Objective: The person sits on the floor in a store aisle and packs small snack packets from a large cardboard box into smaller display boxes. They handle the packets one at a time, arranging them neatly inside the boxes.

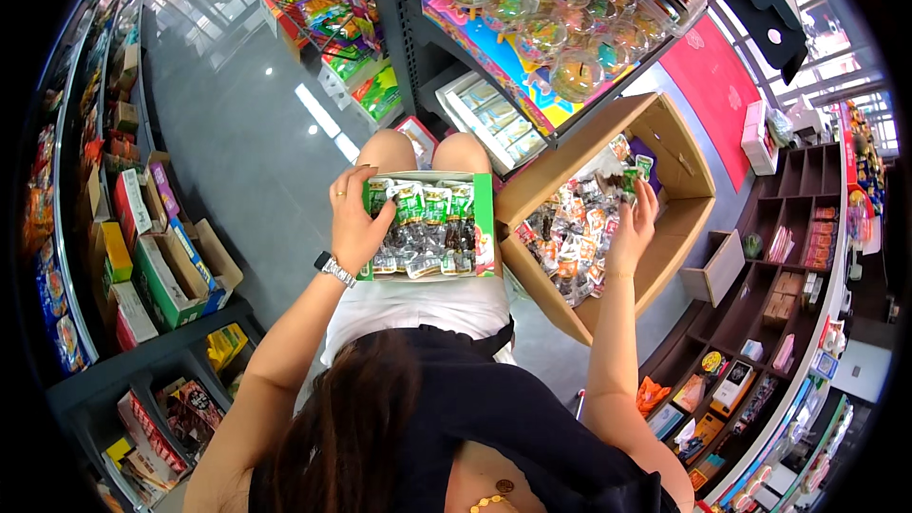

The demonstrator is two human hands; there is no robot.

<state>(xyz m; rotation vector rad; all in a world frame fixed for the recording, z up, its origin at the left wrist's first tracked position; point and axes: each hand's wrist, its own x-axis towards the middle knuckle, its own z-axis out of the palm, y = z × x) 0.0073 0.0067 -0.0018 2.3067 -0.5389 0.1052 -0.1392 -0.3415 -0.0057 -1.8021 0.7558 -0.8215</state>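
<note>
On my lap rests a green and white display box (484, 228) filled with rows of small clear snack packets (434, 206) with green and white tops. My left hand (360, 210) grips its left side, the thumb reaching over the rim onto the packets. To the right stands an open cardboard carton (659, 256) holding a loose heap of mixed small packets (570, 228), many with orange or red print. Over the carton, my right hand (634, 221) pinches a small green-topped packet (628, 182); the fingers partly hide it.
A shelf ahead carries clear plastic candy balls (541, 7) and a white tray of packets (491, 117). Snack boxes (171, 271) fill the shelving at left. At right stands a dark wooden shelf unit (755, 313), with a small open drawer-like box (712, 267) beside the carton.
</note>
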